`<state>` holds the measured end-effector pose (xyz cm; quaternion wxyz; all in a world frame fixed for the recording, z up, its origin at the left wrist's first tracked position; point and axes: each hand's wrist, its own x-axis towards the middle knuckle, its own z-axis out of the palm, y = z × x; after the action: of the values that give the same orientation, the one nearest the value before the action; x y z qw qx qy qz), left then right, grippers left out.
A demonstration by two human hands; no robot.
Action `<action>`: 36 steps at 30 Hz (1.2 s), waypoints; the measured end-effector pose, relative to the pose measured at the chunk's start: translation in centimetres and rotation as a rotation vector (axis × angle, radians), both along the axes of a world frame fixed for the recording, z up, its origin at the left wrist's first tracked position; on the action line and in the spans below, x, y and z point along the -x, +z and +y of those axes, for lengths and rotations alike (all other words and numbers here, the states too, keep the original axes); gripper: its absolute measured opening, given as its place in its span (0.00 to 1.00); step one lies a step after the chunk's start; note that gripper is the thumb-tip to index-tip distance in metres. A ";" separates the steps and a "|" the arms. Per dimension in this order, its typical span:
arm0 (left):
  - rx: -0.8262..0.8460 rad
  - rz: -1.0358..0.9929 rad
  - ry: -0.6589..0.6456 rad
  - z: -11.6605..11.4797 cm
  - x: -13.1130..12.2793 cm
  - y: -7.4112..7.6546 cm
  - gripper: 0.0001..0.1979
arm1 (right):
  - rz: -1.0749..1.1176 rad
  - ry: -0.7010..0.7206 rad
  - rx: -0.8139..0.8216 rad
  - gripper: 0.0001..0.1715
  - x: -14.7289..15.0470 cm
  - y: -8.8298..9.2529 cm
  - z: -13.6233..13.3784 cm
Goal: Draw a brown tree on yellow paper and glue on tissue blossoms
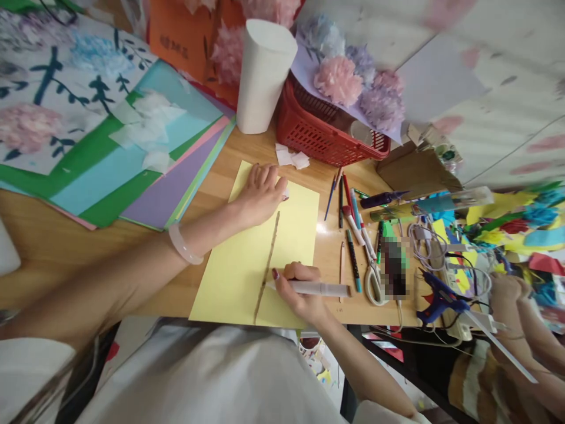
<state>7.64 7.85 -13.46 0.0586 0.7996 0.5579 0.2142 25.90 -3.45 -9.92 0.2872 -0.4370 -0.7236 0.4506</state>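
Note:
A sheet of yellow paper (233, 277) lies on the table before me, with a dark brown line (270, 253) running down it lengthwise. My right hand (304, 294) is closed around a light-coloured marker (324, 288), whose tip meets the line near its lower part. On the upper part of the sheet rests my left hand (262, 197), fingers curled. Something small and white shows by its thumb, too little of it to name.
Left lie stacked coloured sheets (176, 171) with tissue scraps. Behind stand a white paper roll (265, 76) and a red basket (309, 129). Pens, scissors (375, 285) and a blue glue gun (441, 297) lie to the right, near another person's arm (507, 312).

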 end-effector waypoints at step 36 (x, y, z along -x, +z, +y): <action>0.053 -0.112 0.011 1.5 0.0 -1.2 0.18 | 0.031 0.015 0.031 0.19 -1.1 0.0 -2.1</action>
<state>7.67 9.38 -14.67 0.1097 0.7815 0.5635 0.2442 27.01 -5.60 -9.97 0.2882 -0.4287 -0.7153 0.4707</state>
